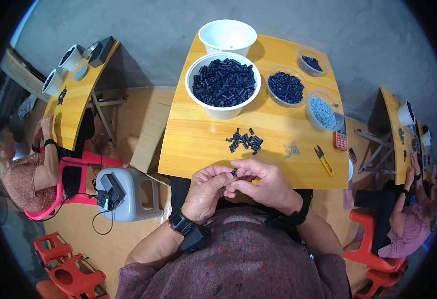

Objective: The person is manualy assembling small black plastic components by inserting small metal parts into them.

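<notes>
At the centre of the frame a wooden table (198,144) carried a large white bowl (223,110) heaped with black parts, and a loose pile of black pieces (245,141) lay lower on it. Just below the table's near edge, the left hand (204,192) and right hand (263,183) met, fingertips pinched shut on one small black piece (234,172).

Bare tabletop (198,144) lies open ahead of both hands. Forward reach is obstructed by loose black parts (245,141), small screws (292,148), yellow snips (323,159) (right side) and the large bowl (223,85).

small black part (234,172) mostly hidden by fingers (224,175)
</notes>
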`<state>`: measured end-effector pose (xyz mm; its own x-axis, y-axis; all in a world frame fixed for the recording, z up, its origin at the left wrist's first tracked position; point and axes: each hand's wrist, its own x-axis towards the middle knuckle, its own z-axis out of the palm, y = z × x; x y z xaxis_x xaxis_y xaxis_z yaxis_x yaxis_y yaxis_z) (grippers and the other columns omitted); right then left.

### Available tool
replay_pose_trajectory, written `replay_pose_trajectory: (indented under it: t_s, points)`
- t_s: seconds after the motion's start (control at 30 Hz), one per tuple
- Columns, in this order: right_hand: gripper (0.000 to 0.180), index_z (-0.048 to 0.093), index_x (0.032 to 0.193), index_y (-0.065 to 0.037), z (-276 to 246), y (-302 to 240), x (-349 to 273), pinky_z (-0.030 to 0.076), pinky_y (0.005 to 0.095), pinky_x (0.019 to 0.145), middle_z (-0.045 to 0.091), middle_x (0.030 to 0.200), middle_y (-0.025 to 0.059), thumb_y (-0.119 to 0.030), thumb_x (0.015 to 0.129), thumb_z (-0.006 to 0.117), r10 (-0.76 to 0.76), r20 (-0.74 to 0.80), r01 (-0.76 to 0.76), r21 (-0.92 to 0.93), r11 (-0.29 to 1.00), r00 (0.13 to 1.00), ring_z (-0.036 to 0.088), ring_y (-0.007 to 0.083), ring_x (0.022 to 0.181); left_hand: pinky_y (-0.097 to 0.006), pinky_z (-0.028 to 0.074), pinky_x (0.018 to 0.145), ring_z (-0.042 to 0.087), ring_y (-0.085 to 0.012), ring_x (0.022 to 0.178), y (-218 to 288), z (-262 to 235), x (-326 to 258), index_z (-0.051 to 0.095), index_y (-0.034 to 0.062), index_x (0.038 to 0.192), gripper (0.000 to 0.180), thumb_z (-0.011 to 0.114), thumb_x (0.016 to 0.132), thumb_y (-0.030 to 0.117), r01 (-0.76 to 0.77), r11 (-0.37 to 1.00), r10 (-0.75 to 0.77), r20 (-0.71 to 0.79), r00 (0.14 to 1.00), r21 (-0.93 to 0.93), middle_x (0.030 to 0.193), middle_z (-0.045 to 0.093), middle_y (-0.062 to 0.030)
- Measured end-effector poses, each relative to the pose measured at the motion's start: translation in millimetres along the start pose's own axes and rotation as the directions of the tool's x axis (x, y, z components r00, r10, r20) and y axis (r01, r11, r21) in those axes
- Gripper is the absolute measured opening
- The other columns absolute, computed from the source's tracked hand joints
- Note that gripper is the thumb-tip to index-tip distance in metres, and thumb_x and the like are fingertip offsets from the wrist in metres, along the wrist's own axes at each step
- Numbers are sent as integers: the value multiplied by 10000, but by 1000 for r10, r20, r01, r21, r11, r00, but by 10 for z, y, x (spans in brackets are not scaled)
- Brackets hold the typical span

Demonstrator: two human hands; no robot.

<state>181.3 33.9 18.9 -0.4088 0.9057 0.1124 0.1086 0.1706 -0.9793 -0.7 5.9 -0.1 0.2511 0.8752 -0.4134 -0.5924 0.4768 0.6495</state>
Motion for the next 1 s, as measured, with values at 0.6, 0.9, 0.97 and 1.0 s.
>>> replay_pose_trajectory:
  t_s: [0.6,0.9,0.97,1.0]
  points:
    - [158,553,814,-30,95,18,-136,518,389,559,556,713,120,-114,793,685,-316,105,313,-601,735,943,623,303,641,-317,568,696,644,-149,731,-64,69,-101,655,-15,889,98,597,944,40,3,990,5,-53,999,138,826,671,-73]
    - [163,542,816,-32,-117,-114,-162,497,373,561,524,709,103,-101,788,687,-396,104,368,-633,681,912,600,283,643,-300,559,698,648,-145,742,-52,341,-19,645,-20,908,37,616,922,-1,-120,970,125,-6,992,213,843,676,-83]
    - [185,572,888,-14,-162,-83,-204,501,382,589,563,758,115,-122,807,700,-327,98,323,-567,757,940,616,294,668,-278,544,676,640,-134,728,-19,369,-38,648,-25,899,32,619,910,-16,-121,961,121,14,993,249,837,680,-83]
    - [185,572,888,-14,-168,-60,-218,501,382,589,563,758,115,-122,807,700,-330,95,324,-566,758,939,616,294,668,-257,530,655,632,-122,714,0,369,-44,652,-30,890,30,622,898,-31,-124,952,120,32,992,281,831,684,-84]
